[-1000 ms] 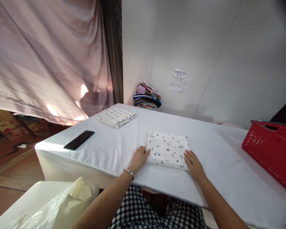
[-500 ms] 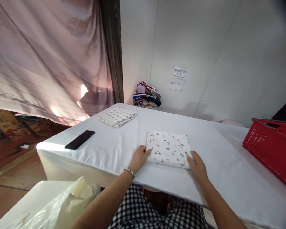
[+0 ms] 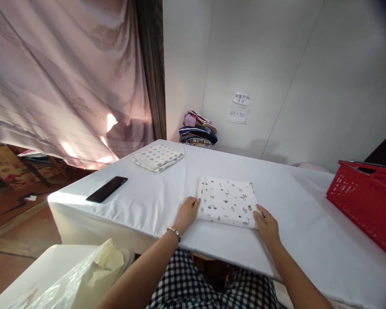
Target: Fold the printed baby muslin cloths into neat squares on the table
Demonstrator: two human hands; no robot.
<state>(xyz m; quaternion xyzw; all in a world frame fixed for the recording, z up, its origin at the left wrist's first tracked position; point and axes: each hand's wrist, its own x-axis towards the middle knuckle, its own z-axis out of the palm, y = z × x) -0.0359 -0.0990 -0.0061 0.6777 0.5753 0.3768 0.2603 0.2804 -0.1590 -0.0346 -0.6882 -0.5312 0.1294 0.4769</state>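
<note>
A folded white cloth (image 3: pixel 225 201) printed with small grey, green and yellow motifs lies flat on the white-covered table in front of me. At its left edge, my left hand (image 3: pixel 188 212) has its fingers curled in against the fabric, a bracelet at the wrist. My right hand (image 3: pixel 266 225) pinches the lower right edge, thumb lying on top and fingers along the side. Part of each hand's fingertips is hidden by the cloth. Farther back on the left rests another folded cloth (image 3: pixel 157 158), with grey cloud-like shapes.
A black phone (image 3: pixel 107 189) lies near the left edge of the table (image 3: pixel 141 201). On the right stands a red plastic basket (image 3: pixel 366 201). Folded textiles (image 3: pixel 198 130) are piled by the wall beyond the table. A plastic bag (image 3: pixel 93 274) sits on a white surface at lower left.
My left thumb has drawn back from the cloth's top to its left edge. The right hand has barely shifted, and the cloth lies almost in the same place.
</note>
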